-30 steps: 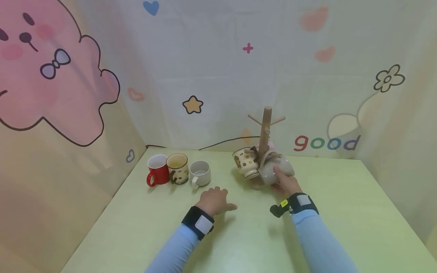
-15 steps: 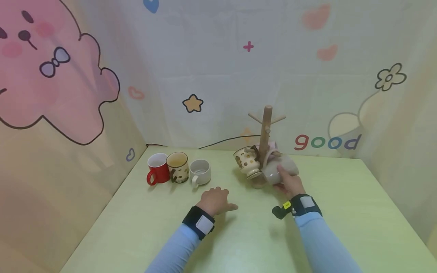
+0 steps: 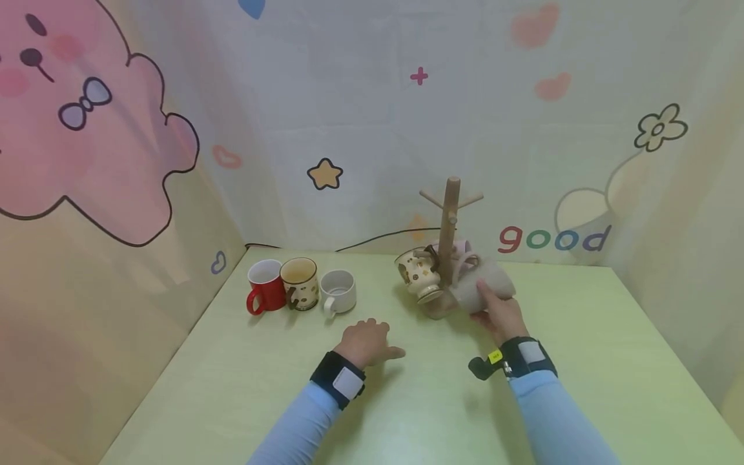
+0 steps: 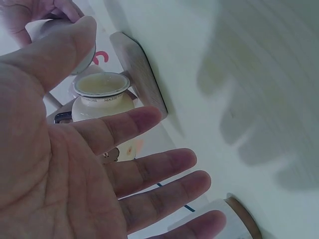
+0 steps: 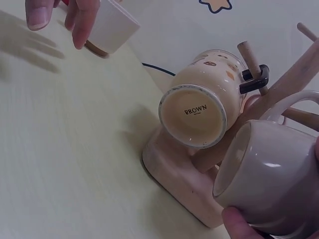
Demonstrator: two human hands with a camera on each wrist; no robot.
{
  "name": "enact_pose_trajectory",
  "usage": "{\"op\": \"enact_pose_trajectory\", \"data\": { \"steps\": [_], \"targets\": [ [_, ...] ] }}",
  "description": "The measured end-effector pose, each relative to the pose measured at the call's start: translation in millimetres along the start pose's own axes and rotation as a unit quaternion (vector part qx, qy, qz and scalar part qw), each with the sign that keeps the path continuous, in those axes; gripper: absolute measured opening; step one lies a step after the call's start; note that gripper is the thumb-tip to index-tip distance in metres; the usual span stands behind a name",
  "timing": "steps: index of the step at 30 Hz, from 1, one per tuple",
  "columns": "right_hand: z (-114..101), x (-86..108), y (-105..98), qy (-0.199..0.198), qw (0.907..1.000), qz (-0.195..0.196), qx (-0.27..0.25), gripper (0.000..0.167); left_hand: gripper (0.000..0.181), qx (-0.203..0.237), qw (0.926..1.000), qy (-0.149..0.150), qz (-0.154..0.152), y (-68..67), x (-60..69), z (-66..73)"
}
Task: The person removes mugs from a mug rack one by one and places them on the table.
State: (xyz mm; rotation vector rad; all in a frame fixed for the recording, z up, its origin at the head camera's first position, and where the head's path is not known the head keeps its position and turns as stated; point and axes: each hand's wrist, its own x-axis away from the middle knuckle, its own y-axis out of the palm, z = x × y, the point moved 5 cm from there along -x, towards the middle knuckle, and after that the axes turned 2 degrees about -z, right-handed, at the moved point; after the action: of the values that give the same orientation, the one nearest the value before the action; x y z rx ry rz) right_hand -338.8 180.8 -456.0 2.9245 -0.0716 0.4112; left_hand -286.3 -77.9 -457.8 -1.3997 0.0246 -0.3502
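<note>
1. Since the first frame, the gray cup (image 3: 487, 287) and my right hand (image 3: 504, 318) have slid a little to the right, away from the post of the wooden rack (image 3: 449, 239).
2. My right hand pinches the gray cup, with the thumb on the near side. The cup is tipped over, held up beside the low part of the rack.
3. My left hand (image 3: 367, 343) holds nothing. Its fingers are spread out over the desk (image 3: 407, 420).
4. From far away, I can't tell if the cup's handle (image 5: 286, 103) goes around the lower peg (image 5: 303, 118). If it does, a hard pull could tip the rack.
5. My grip could slip, I think, because the cup looks smooth and shiny. Then it might fall and break.
6. The spotted cup (image 3: 420, 274) hangs very near, so a sideways bump might chip it.
7. The red cup (image 3: 267, 284), cream cup (image 3: 301, 284) and white cup (image 3: 340, 294) stand well apart from the rack, so they look safer.
</note>
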Motion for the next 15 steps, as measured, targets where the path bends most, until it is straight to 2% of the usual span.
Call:
{"op": "enact_pose_trajectory", "data": {
  "steps": [15],
  "targets": [
    [2.7,28.3,-1.8,-0.067,0.9974,-0.018,0.018,0.098,0.061,0.010,0.9999,0.011,0.007,0.1,1.4,3.3]
  ]
}}
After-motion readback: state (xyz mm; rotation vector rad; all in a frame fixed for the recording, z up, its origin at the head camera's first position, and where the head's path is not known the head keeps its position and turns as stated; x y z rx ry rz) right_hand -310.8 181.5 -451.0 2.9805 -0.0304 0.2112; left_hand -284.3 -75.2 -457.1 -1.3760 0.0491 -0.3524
